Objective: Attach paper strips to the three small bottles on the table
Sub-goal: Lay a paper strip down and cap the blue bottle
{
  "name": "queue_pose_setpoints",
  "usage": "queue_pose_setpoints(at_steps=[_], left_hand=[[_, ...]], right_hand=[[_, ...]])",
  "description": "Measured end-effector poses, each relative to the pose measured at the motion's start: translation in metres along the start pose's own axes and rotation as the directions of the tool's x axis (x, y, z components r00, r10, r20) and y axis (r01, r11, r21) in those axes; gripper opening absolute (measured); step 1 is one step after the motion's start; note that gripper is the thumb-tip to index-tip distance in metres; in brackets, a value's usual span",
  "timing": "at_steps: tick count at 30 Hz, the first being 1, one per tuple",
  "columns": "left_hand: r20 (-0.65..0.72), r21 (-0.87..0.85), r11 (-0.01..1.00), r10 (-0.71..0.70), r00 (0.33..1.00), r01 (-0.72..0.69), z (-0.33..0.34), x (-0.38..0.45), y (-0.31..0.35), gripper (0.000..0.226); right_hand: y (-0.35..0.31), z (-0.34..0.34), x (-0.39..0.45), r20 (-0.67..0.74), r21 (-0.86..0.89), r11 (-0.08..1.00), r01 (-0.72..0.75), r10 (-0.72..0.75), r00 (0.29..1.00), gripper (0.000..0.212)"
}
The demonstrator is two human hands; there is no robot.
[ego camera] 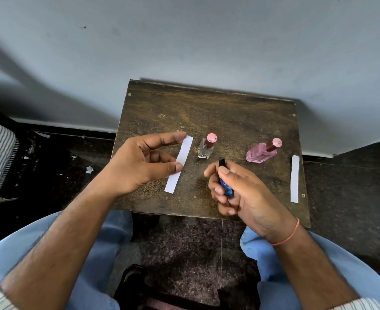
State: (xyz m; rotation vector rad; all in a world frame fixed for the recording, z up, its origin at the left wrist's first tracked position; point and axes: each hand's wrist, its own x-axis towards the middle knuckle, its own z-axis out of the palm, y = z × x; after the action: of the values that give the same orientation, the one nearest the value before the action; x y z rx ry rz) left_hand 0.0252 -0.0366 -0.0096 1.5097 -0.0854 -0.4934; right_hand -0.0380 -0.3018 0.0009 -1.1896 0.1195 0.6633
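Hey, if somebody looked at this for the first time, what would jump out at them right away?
Probably the two hands over the small wooden table: the left hand pinches a white paper strip, and the right hand grips a blue bottle. Behind them stand a clear bottle and a pink bottle, with another strip along the right edge.

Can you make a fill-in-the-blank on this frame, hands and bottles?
1. The left hand pinches a white ____.
2. The right hand grips the ____ bottle with the black cap.
3. The clear bottle and the pink bottle stand on the wooden ____.
4. A second paper strip lies near the table's ____ edge.

Missing words: paper strip; blue; table; right
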Motion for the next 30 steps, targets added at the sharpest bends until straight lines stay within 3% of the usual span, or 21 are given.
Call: queue_pose_setpoints(at_steps=[6,11,21,26,30], left_hand=[[0.113,0.071,0.997,-0.015,0.993,0.006,0.004,-0.003,0.002,0.071],[0.126,0.036,0.999,-0.034,0.991,0.029,0.009,-0.004,0.002,0.067],[0.110,-0.026,0.981,-0.189,0.976,0.193,0.011,-0.002,0.004,0.049],[0.100,0.015,0.977,-0.213,0.972,0.212,0.013,-0.002,0.002,0.056],[0.083,0.048,0.982,-0.186,0.979,0.183,0.017,-0.002,0.000,0.057]], right_hand=[[0.001,0.003,0.002,-0.087,0.059,0.997,-0.055,0.060,0.994,0.049],[0.000,0.008,0.001,-0.139,0.056,0.993,-0.104,0.110,0.984,0.050],[0.005,0.015,0.007,-0.191,-0.056,0.998,-0.022,0.011,0.982,0.057],[0.007,0.019,0.009,-0.299,-0.234,0.971,-0.052,-0.021,0.954,0.049],[0.012,0.021,0.009,-0.368,-0.469,0.882,-0.052,-0.141,0.919,0.050]])
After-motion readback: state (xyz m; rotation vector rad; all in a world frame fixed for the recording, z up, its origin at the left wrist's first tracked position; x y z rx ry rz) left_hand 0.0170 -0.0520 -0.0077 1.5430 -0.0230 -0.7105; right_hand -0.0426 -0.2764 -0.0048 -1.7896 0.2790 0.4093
